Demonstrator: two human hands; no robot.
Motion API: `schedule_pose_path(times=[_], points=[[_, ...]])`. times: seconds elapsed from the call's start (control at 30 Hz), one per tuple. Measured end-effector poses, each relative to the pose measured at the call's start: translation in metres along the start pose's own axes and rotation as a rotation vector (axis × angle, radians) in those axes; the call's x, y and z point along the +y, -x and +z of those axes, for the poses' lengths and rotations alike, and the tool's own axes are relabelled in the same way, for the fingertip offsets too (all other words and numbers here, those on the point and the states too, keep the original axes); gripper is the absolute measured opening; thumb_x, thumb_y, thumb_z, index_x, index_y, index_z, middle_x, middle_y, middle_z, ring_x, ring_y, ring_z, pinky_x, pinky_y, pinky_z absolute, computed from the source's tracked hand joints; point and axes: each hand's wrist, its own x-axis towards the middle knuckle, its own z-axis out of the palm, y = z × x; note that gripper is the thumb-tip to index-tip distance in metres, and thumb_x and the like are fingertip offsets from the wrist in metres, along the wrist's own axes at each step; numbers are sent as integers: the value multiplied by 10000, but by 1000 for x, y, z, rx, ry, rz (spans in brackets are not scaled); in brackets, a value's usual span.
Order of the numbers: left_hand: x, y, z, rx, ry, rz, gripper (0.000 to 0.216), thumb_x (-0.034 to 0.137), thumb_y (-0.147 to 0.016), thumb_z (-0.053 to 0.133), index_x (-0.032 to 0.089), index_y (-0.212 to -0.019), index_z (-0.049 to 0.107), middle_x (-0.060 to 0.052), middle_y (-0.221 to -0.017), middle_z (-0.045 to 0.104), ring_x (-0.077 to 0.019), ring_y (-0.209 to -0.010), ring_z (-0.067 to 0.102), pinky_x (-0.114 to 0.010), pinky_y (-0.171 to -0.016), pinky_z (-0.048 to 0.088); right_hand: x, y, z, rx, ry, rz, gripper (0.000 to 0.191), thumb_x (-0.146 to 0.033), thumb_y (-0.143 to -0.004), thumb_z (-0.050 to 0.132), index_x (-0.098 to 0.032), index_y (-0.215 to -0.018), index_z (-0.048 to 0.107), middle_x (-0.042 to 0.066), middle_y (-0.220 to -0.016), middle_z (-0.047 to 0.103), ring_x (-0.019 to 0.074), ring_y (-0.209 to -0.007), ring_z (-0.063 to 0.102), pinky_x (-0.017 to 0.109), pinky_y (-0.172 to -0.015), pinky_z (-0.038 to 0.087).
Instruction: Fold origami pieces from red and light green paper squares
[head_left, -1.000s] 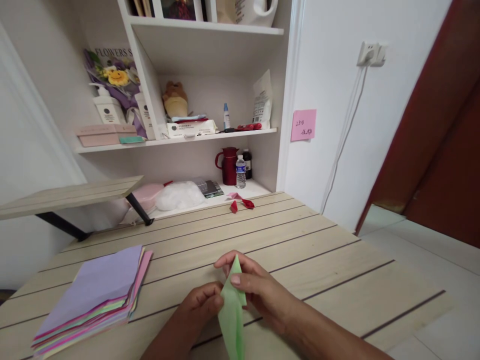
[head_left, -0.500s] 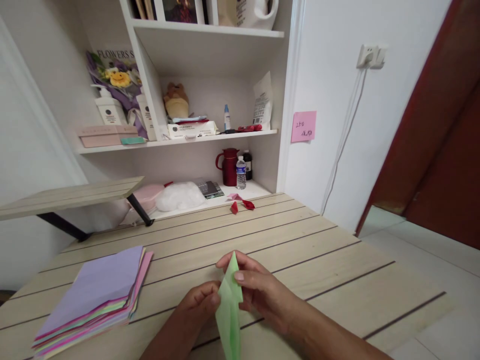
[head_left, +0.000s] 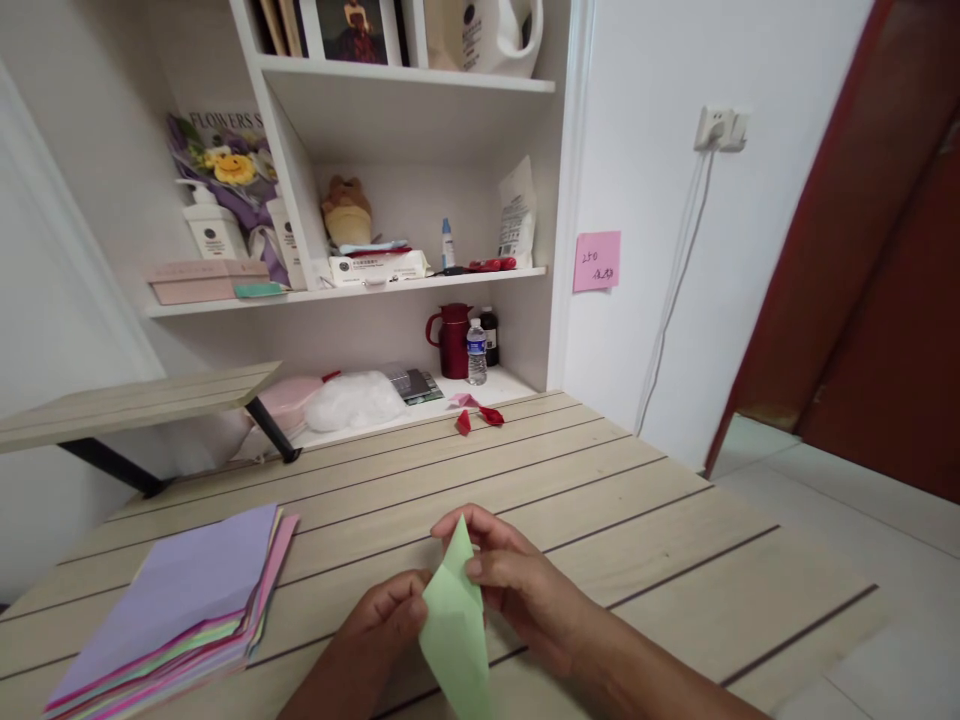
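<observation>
A light green sheet of paper (head_left: pixel 456 625), folded to a point at its top, is held up between my two hands above the table. My left hand (head_left: pixel 390 615) pinches its left edge between thumb and curled fingers. With the thumb on the near face and the fingers behind, my right hand (head_left: pixel 521 580) grips the upper right part. The paper's lower end runs out of the picture at the bottom.
A stack of coloured paper (head_left: pixel 180 590) lies left on the wooden table (head_left: pixel 600 530). Small red folded pieces (head_left: pixel 491 416) lie at the far edge. Behind stand a dark red jug (head_left: pixel 454 342) and a water bottle (head_left: pixel 476 355). A small raised shelf (head_left: pixel 142 400) stands at left.
The green paper has turned so that more of its flat face shows. Both hands keep their hold on it. The view has shifted slightly.
</observation>
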Motion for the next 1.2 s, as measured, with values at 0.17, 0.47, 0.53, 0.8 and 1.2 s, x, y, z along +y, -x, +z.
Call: schedule_pose_path(times=[0.17, 0.47, 0.53, 0.8, 1.2], points=[[-3, -1, -1, -10, 10, -1, 404, 576, -800, 668, 172, -780, 663, -44, -803, 655, -173, -747, 551, -323, -757, 420, 2, -3, -2, -25, -78, 18, 288, -186, -675, 674, -167, -962, 672, -13, -711, 569, 105, -581, 524, 203, -541, 446], [-6, -2, 3, -33, 66, 18, 414, 579, -798, 669, 165, -793, 672, -71, -817, 688, -178, -742, 587, -331, -774, 439, 6, -4, -5, -79, -112, 29, 297, -276, -749, 729, -143, -1000, 643, -10, -657, 582, 103, -492, 539, 185, -403, 470], [-6, -1, 5, -26, 75, 15, 423, 585, -797, 667, 163, -784, 665, -65, -782, 679, -167, -709, 582, -318, -750, 439, 6, -3, -5, -79, -107, 24, 298, -275, -747, 738, -149, -999, 642, -9, -676, 585, 103, -508, 548, 178, -407, 468], [-2, 1, 2, 96, 59, 11, 385, 548, -789, 694, 175, -730, 622, -25, -745, 628, -154, -710, 552, -277, -686, 406, 0, 1, 4, 41, 60, -3, 348, -120, -676, 633, -184, -1018, 647, -21, -710, 605, 101, -596, 551, 179, -522, 453], [6, -2, 6, 307, -93, 70, 393, 544, -816, 644, 186, -665, 581, 9, -649, 600, -138, -644, 508, -255, -661, 386, 10, -4, -1, 62, 244, 51, 392, -339, -686, 795, -202, -979, 573, -70, -657, 557, 79, -435, 480, 173, -369, 368]])
